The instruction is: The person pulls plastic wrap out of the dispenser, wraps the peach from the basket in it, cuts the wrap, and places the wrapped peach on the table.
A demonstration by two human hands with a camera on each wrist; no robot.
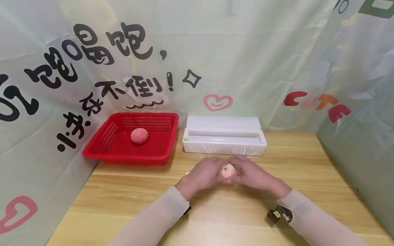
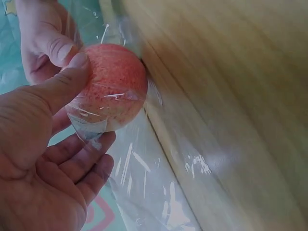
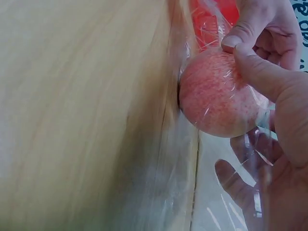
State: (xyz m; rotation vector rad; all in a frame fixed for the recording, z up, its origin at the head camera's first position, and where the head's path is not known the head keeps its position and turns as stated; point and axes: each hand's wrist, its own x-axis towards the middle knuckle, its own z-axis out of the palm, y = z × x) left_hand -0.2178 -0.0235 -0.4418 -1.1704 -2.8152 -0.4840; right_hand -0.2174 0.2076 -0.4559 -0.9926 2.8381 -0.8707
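Between my two hands sits a red-and-yellow speckled apple [image 1: 228, 171], with clear cling film [image 2: 132, 175] stretched over it. My left hand [image 1: 204, 173] holds it from the left, thumb on its side and fingers curled beneath, as the left wrist view shows. From the other side, my right hand [image 1: 257, 173] grips the apple [image 3: 219, 94], its thumb beside the left thumb. Loose film spreads out around the fruit, shiny and creased. Just beyond the hands stands a white cling film box [image 1: 224, 147] with its lid up.
At the back left, a red plastic basket [image 1: 129, 158] contains another pink-red apple [image 1: 139, 136]. A wooden table [image 1: 215, 218] lies under everything. Printed cloth [image 1: 246, 61] walls in the back and both sides.
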